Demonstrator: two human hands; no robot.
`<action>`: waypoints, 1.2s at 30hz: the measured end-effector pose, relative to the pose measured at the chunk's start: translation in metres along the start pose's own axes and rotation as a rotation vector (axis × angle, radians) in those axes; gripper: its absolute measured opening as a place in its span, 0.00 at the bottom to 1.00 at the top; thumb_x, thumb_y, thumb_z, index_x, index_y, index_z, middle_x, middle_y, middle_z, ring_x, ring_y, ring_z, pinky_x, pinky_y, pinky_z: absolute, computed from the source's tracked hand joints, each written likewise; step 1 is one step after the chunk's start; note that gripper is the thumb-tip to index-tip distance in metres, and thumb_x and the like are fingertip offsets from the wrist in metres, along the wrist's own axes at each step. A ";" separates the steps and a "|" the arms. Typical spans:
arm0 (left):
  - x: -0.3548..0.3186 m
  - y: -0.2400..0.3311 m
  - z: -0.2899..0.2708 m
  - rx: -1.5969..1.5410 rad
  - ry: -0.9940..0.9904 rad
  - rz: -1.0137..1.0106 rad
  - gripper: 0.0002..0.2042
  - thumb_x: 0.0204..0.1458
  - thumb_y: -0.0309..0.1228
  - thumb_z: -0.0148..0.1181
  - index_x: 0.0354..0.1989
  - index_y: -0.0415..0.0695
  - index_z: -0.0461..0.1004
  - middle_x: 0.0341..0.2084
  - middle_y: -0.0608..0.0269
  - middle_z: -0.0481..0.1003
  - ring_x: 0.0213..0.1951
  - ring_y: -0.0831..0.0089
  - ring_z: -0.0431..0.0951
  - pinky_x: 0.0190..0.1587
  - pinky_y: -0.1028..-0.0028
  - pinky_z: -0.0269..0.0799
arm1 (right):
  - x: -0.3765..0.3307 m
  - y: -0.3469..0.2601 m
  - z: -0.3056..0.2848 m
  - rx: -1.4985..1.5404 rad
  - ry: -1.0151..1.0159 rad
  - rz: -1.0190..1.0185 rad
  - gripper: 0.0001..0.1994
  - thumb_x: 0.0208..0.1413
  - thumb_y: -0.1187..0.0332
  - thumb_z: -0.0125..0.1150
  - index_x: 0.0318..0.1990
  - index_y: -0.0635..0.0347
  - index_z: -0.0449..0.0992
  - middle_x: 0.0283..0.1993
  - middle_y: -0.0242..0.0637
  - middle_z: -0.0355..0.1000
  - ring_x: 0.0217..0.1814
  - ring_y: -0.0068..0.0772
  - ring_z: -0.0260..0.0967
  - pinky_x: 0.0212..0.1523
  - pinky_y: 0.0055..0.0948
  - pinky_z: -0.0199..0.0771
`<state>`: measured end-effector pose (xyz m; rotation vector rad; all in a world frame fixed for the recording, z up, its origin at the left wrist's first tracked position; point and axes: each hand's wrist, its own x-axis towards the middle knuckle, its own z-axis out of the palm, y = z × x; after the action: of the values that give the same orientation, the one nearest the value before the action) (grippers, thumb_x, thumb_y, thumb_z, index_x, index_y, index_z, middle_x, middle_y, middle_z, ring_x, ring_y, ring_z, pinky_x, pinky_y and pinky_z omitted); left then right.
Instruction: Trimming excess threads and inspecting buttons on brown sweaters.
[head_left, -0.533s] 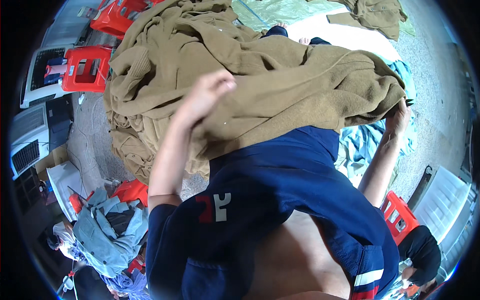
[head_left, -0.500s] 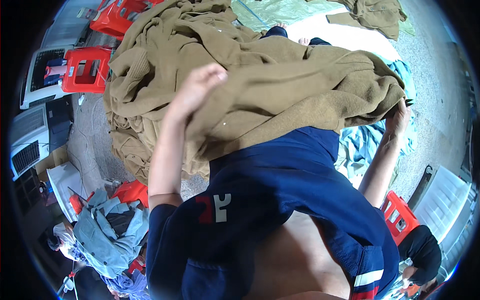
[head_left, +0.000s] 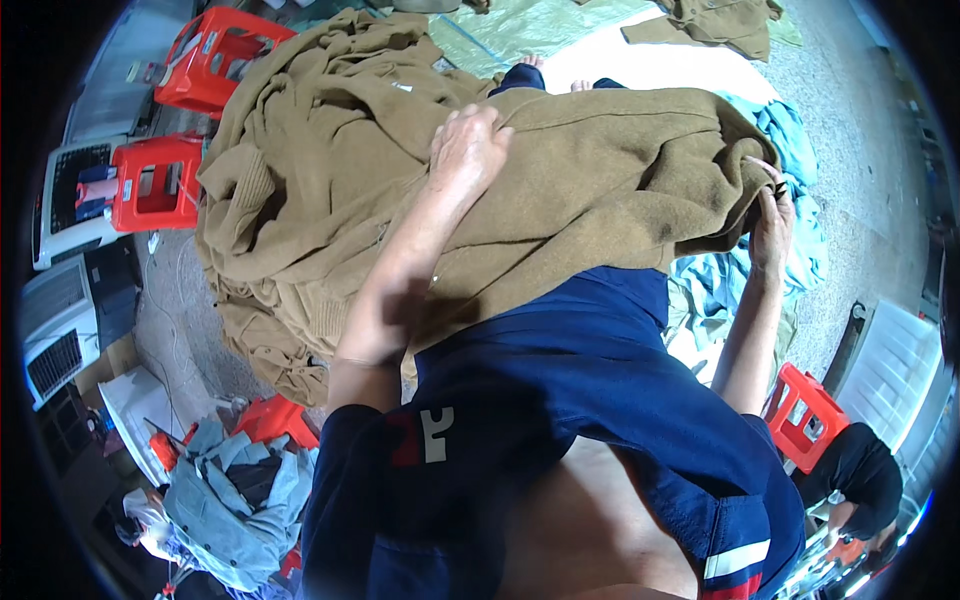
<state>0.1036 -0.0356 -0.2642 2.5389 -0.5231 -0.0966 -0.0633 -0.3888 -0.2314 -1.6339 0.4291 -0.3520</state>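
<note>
A large olive-brown woollen garment (head_left: 600, 190) lies spread over my lap, on top of a heap of similar brown garments (head_left: 300, 200). My left hand (head_left: 465, 148) rests flat on the garment's top, fingers curled over a fold. My right hand (head_left: 770, 215) pinches the garment's right edge between its fingers. My dark blue shirt (head_left: 560, 420) fills the lower middle of the view.
Red plastic stools stand at upper left (head_left: 215, 60), left (head_left: 150, 185) and lower right (head_left: 805, 415). Grey machines (head_left: 65, 300) line the left side. Blue-grey clothes (head_left: 220, 490) lie at lower left and light blue cloth (head_left: 800, 250) at right. Another person (head_left: 860, 470) sits at lower right.
My left hand has moved up and to the right across the brown garment and now presses on it. My right hand keeps its grip on the edge.
</note>
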 end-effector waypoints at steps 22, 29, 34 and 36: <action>-0.076 -0.037 -0.126 -0.943 0.052 -0.323 0.07 0.54 0.24 0.59 0.41 0.39 0.77 0.31 0.73 0.75 0.33 0.87 0.70 0.37 0.84 0.64 | -0.061 -0.032 0.128 -0.468 -0.523 -0.704 0.15 0.39 0.81 0.58 0.38 0.63 0.72 0.30 0.39 0.71 0.32 0.38 0.73 0.32 0.31 0.74; -0.072 0.006 -0.127 -0.882 0.497 -0.202 0.07 0.46 0.19 0.66 0.33 0.41 0.75 0.26 0.73 0.72 0.27 0.87 0.68 0.31 0.87 0.63 | -0.062 -0.037 0.104 -0.614 -0.253 -0.688 0.14 0.39 0.82 0.55 0.38 0.62 0.73 0.32 0.40 0.73 0.30 0.37 0.74 0.30 0.30 0.73; -0.077 -0.006 -0.178 -1.454 0.469 -0.070 0.11 0.54 0.20 0.53 0.46 0.35 0.72 0.42 0.50 0.77 0.43 0.64 0.79 0.49 0.68 0.75 | -0.033 -0.040 0.057 -0.286 0.341 -0.170 0.04 0.59 0.75 0.54 0.40 0.62 0.72 0.35 0.28 0.71 0.35 0.17 0.65 0.39 0.19 0.67; -0.071 -0.018 -0.162 -1.285 0.353 -0.171 0.13 0.50 0.18 0.59 0.45 0.35 0.73 0.39 0.53 0.78 0.38 0.67 0.80 0.45 0.71 0.77 | -0.046 -0.039 0.059 -0.815 -0.023 -0.368 0.14 0.40 0.81 0.58 0.38 0.59 0.74 0.32 0.36 0.71 0.32 0.34 0.71 0.34 0.29 0.73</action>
<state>0.0725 0.0860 -0.1379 1.2815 -0.0254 -0.0230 -0.0732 -0.3124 -0.1983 -2.5238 0.2583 -0.4642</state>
